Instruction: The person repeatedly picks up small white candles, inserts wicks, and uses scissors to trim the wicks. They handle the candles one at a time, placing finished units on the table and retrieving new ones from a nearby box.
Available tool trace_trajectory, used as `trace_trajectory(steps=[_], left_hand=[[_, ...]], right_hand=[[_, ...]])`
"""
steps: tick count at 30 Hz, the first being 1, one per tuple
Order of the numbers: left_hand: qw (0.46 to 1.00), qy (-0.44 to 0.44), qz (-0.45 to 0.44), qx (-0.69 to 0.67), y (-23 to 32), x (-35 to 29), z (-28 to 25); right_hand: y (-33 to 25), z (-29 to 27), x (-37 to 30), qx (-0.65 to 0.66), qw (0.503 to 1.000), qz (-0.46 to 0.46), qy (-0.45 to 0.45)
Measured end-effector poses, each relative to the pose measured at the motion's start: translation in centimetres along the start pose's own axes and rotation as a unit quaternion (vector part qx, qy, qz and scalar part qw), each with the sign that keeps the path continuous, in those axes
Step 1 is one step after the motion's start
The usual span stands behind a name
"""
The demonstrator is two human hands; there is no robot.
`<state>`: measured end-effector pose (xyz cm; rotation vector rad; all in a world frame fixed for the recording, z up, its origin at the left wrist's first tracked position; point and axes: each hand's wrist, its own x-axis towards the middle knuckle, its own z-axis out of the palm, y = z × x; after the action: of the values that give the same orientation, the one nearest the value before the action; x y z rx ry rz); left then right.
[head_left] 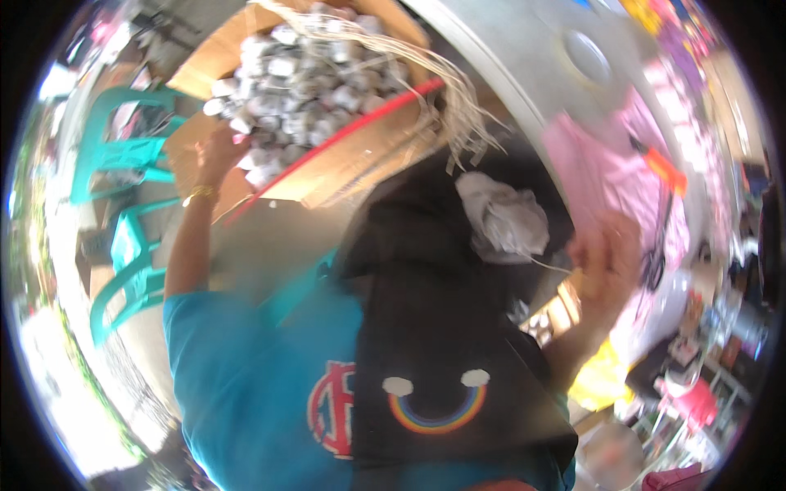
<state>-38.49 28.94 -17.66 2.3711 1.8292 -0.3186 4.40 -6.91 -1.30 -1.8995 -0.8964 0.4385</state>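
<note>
My left hand (219,154) reaches to the near left edge of a heap of small white and grey wrapped bundles (307,86). Its fingers look spread, though motion blurs them. The bundles fill an open cardboard box (211,59). A crumpled whitish cloth or plastic bundle (503,219) lies on the dark cloth over my lap. From it a thin pale string (550,266) runs to my right hand (607,255), whose blurred fingers are pinched together at the string's end.
A hank of pale strings (454,102) hangs over the box, beside a red strip (348,132). On the right, pink cloth (610,155) lies on a grey table (532,57) with orange-handled scissors or a similar tool (665,170). Green plastic chairs (131,155) stand at the left.
</note>
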Motion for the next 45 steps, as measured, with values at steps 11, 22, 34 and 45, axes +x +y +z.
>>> trace_trajectory(steps=[11, 22, 34, 45], left_hand=[[0.932, -0.045, 0.148, -0.328, 8.7, -2.5, -13.7], [0.44, -0.407, 0.26, -0.757, 32.1, -7.9, -13.6], [0.428, -0.302, 0.315, -0.791, 40.4, -15.9, -13.0], [0.44, -0.272, 0.275, -0.811, 39.8, -14.6, -13.2]], right_hand=[[9.0, 5.9, -1.5, -0.439, 0.856, -0.254, -0.103], [-1.1, 0.0, -2.4, -0.175, 0.975, -0.131, -0.031], [-1.2, 3.0, 2.1, -0.166, 0.883, -0.297, 0.324], [0.7, 4.6, 0.4, -0.179, 0.895, -0.329, 0.242]])
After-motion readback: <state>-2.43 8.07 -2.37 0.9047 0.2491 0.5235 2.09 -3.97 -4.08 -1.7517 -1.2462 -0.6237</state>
